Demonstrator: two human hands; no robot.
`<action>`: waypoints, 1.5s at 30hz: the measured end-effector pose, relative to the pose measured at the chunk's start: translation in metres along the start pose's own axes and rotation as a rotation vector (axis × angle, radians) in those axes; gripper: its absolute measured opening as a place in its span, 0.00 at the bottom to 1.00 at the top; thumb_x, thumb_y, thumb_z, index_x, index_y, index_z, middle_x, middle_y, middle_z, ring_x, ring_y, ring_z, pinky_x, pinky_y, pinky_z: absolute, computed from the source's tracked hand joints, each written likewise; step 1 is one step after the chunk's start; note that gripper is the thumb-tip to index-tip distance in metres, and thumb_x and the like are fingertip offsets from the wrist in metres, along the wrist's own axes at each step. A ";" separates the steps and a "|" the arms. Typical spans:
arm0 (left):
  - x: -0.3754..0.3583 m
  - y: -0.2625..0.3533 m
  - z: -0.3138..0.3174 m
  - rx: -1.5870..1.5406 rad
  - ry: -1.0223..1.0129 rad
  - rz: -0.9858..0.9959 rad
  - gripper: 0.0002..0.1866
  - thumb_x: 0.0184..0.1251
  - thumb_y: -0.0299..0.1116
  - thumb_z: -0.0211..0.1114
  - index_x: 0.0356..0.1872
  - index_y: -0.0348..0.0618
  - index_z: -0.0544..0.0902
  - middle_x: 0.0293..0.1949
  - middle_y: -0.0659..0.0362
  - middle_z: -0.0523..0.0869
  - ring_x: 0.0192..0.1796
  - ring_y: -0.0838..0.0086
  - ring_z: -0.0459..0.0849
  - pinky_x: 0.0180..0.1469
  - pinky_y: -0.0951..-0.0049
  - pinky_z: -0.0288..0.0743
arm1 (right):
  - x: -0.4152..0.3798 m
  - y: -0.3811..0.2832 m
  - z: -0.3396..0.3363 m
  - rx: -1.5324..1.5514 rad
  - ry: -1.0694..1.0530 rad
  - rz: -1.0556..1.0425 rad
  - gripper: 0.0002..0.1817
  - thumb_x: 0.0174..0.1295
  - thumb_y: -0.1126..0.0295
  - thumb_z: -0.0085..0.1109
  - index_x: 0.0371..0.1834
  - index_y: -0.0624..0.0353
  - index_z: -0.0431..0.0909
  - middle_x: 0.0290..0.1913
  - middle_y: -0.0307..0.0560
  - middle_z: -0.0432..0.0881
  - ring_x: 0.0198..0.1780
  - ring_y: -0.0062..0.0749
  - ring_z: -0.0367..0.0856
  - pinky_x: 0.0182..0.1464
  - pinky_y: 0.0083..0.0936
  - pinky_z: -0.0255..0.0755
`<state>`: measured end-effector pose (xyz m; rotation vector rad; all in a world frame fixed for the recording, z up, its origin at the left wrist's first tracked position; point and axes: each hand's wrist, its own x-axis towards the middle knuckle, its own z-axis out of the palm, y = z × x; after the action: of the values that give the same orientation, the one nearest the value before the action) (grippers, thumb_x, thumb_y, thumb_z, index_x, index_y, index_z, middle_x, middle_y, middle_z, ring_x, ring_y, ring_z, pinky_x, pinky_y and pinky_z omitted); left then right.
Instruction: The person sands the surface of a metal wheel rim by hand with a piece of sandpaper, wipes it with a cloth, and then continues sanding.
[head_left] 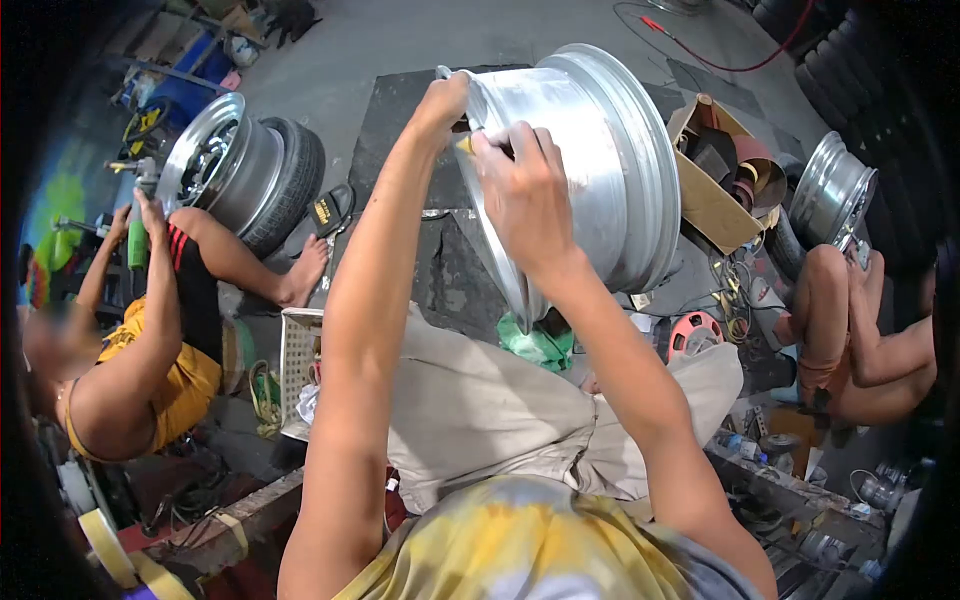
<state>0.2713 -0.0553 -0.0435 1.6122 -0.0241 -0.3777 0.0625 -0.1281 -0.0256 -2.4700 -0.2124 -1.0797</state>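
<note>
the grey floor [400, 35] runs widest, reaching back beyond my work, with a dark mat [450, 265] laid over part of it. a person in a yellow top [180, 380] sits to my left, another person [880, 365] to my right, each by a rim. my big silver rim [590, 150] is straight in front of me, above the mat; what bears it underneath i can't tell. the most open room lies past its far side; my light trousers [480, 400] come close below its near edge, a carton [720, 215] stands just beside its right flange, and mat shows to its left. its axle line runs roughly left to right across me, right end slightly farther off, one rim edge facing left. my left hand [445, 105] is curled over the top of that left edge. my right hand [525, 195], fingers bent, is beside it against the barrel, pinching a small yellow piece [465, 145] too slight to make out.
</note>
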 end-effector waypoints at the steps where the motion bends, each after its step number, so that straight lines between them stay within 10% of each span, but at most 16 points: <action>1: 0.005 -0.002 -0.002 0.003 -0.019 0.004 0.22 0.78 0.42 0.54 0.51 0.29 0.83 0.45 0.49 0.88 0.43 0.63 0.87 0.47 0.60 0.81 | 0.000 0.000 0.001 0.026 -0.003 0.003 0.18 0.61 0.77 0.65 0.56 0.63 0.86 0.41 0.49 0.79 0.46 0.46 0.76 0.50 0.41 0.73; 7: 0.008 -0.002 0.004 0.059 0.001 0.026 0.24 0.80 0.44 0.51 0.54 0.30 0.83 0.46 0.48 0.88 0.48 0.62 0.88 0.53 0.62 0.78 | -0.080 0.001 -0.041 0.204 -0.023 0.026 0.10 0.66 0.73 0.66 0.48 0.65 0.86 0.39 0.45 0.82 0.43 0.40 0.81 0.43 0.35 0.75; 10: -0.006 0.006 0.007 0.122 0.041 0.029 0.25 0.81 0.44 0.50 0.55 0.30 0.82 0.48 0.46 0.88 0.47 0.62 0.88 0.53 0.60 0.78 | -0.084 0.017 -0.051 0.693 0.014 0.895 0.09 0.76 0.67 0.62 0.44 0.63 0.86 0.38 0.36 0.85 0.38 0.19 0.80 0.42 0.25 0.76; 13: -0.009 0.007 0.007 0.070 -0.005 0.020 0.25 0.81 0.45 0.50 0.56 0.29 0.82 0.48 0.45 0.87 0.44 0.62 0.86 0.51 0.58 0.78 | -0.068 0.027 -0.040 1.262 0.180 1.112 0.11 0.75 0.64 0.65 0.46 0.62 0.86 0.38 0.36 0.87 0.38 0.13 0.80 0.44 0.20 0.78; 22: -0.002 0.003 0.006 0.116 -0.011 0.017 0.27 0.83 0.45 0.48 0.58 0.26 0.80 0.51 0.44 0.87 0.48 0.61 0.86 0.53 0.57 0.78 | -0.097 0.010 -0.022 0.281 0.219 0.529 0.14 0.66 0.65 0.74 0.37 0.64 0.81 0.28 0.46 0.83 0.30 0.30 0.78 0.36 0.31 0.73; 26: -0.033 0.021 0.011 0.120 0.025 0.014 0.28 0.83 0.44 0.48 0.61 0.24 0.79 0.54 0.41 0.87 0.52 0.58 0.86 0.58 0.56 0.76 | -0.094 0.014 -0.054 0.466 -0.036 0.802 0.12 0.67 0.66 0.72 0.36 0.64 0.80 0.38 0.49 0.88 0.37 0.32 0.82 0.44 0.31 0.76; 31: -0.006 0.003 0.008 0.113 -0.002 0.013 0.28 0.82 0.44 0.49 0.61 0.23 0.79 0.56 0.40 0.86 0.54 0.57 0.85 0.62 0.57 0.73 | -0.015 0.048 -0.075 0.446 -0.552 0.171 0.14 0.51 0.67 0.70 0.34 0.66 0.81 0.77 0.49 0.74 0.54 0.46 0.88 0.57 0.37 0.79; 35: -0.004 0.002 0.006 0.115 0.033 0.016 0.27 0.81 0.44 0.50 0.58 0.24 0.81 0.55 0.42 0.86 0.53 0.58 0.85 0.61 0.58 0.73 | 0.035 0.048 -0.066 0.103 -0.784 -0.050 0.12 0.46 0.67 0.67 0.30 0.65 0.84 0.80 0.36 0.71 0.48 0.45 0.88 0.53 0.39 0.81; 45: -0.011 0.009 0.004 0.171 -0.021 0.065 0.27 0.80 0.45 0.50 0.59 0.26 0.81 0.56 0.43 0.86 0.54 0.58 0.84 0.64 0.50 0.69 | -0.048 0.014 -0.102 -0.085 -0.891 -0.051 0.05 0.47 0.75 0.67 0.25 0.66 0.82 0.83 0.44 0.64 0.38 0.51 0.88 0.45 0.43 0.82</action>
<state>0.2616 -0.0574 -0.0326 1.7717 -0.1279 -0.3501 -0.0338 -0.1843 -0.0040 -2.8650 -0.4937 0.0719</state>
